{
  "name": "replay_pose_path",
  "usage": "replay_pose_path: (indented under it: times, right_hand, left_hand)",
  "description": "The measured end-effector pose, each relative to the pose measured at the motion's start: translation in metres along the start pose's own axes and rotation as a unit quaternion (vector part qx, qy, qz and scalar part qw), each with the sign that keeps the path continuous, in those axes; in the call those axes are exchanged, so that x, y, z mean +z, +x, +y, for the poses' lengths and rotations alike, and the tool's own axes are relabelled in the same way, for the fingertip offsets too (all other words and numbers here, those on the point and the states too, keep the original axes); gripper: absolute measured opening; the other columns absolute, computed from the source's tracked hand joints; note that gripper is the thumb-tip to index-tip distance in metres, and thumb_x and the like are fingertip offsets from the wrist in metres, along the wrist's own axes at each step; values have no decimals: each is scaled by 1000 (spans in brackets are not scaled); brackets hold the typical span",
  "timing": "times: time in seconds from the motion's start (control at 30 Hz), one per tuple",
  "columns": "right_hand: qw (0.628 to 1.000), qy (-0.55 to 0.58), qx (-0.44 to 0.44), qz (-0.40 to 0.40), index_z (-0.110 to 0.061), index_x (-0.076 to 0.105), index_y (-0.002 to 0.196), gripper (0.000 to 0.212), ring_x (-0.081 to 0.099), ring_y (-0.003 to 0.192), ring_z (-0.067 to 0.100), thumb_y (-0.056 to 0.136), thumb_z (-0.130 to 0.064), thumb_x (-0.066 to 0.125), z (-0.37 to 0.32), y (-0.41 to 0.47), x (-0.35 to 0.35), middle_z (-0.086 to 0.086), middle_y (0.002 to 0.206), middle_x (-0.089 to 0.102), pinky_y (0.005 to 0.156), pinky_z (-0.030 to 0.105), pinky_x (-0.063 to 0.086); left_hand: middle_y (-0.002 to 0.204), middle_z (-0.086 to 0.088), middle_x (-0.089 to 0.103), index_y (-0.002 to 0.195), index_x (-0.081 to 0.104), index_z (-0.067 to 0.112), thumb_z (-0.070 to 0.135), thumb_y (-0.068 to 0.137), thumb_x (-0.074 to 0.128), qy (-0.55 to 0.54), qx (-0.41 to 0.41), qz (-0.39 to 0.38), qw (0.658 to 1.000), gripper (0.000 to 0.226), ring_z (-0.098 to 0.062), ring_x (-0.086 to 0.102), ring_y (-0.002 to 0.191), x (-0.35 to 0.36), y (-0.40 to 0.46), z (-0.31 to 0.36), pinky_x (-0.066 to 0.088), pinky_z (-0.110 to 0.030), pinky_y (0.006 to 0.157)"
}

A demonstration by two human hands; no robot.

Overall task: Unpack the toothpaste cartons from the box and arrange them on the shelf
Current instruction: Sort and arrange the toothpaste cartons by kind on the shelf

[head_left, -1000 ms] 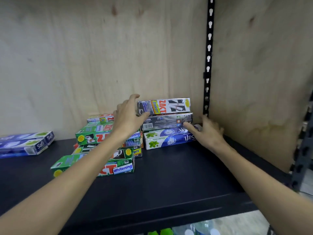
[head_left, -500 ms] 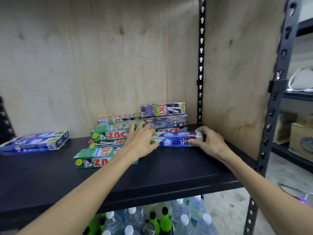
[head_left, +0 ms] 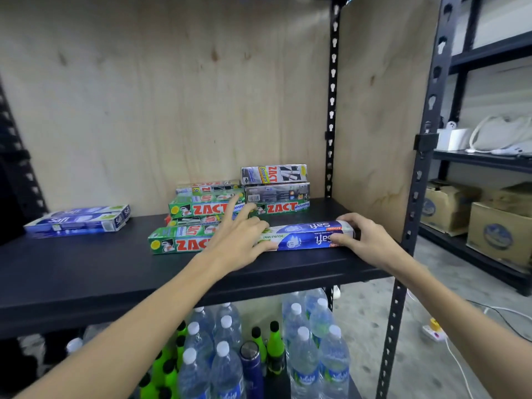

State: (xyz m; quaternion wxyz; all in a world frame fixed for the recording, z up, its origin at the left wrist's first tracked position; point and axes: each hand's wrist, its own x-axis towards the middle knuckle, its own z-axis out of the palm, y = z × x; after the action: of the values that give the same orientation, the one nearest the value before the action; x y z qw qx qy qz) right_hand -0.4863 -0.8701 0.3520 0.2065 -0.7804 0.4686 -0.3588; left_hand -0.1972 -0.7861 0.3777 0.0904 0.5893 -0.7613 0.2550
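On the black metal shelf (head_left: 86,272), near its front edge at the right: one long blue-and-white Safi toothpaste carton (head_left: 305,236), lying flat, lengthwise along the edge.

Grip, left: my left hand (head_left: 239,240) rests on the carton's left end, thumb at its front face, fingers spread and fairly straight, forefinger lifted toward the stack behind. Grip, right: my right hand (head_left: 365,240) holds the right end, fingers curled over the top, thumb at the front.

Handling, judged: thin card, light, stiff along its length but easily dented on the broad faces; glossy, so likely a little slippery. Best taken at the two ends, as now.

Legible: "Safi" twice and "DOUBLE MINT" on this carton.

Behind, well back: green-and-red ZACT cartons (head_left: 178,243) in a loose stack, "ZACT" and "Whitening" readable; a grey-and-silver ZACT carton (head_left: 273,174) on top at the right, marked "Smokers".

Far left: two more blue Safi cartons (head_left: 77,220), stacked.
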Motion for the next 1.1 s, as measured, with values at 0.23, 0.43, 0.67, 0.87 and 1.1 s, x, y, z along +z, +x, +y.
replay_pose_path:
  times: [0.23,0.43,0.67,0.87,1.1]
  right_hand:
    - [999,43,6,3,-35,58,123,54,63,106,2,78,-61,73,-12,-44,-2,-14,115,68,91,28,53]
    - [992,96,11,76,-31,68,107,45,67,89,-2,74,-59,80,-32,-87,7,-15,97,74,79,19,53]
    - [966,45,40,251,-23,66,99,50,62,89,15,70,-62,79,-47,-94,40,-9,86,68,79,33,50]
    - [963,-70,86,245,-18,68,114,62,50,109,29,82,-71,60,-65,-85,69,6,106,64,90,42,37]
    - [985,116,-12,127,-34,66,91,39,46,108,15,107,-31,31,-78,-102,64,-11,100,58,96,33,30]
  left_hand:
    - [118,7,70,128,66,24,61,102,32,4,32,70,997,57,-22,40,136,0,-40,-2,7,-50,124]
    - [131,-4,53,133,61,18,49,102,48,-40,-47,138,989,46,-27,39,129,7,-60,9,26,-44,114]
    - [122,5,57,126,55,22,38,98,57,-216,-95,104,966,32,-16,50,115,2,-53,52,41,-36,99]
    - [148,-2,54,149,46,17,64,101,35,-359,-99,-35,927,68,-20,47,136,-9,-35,78,33,-47,116]
    - [128,8,64,127,58,36,93,79,30,-463,-135,-115,868,80,-17,53,124,-13,-25,63,40,-43,107]
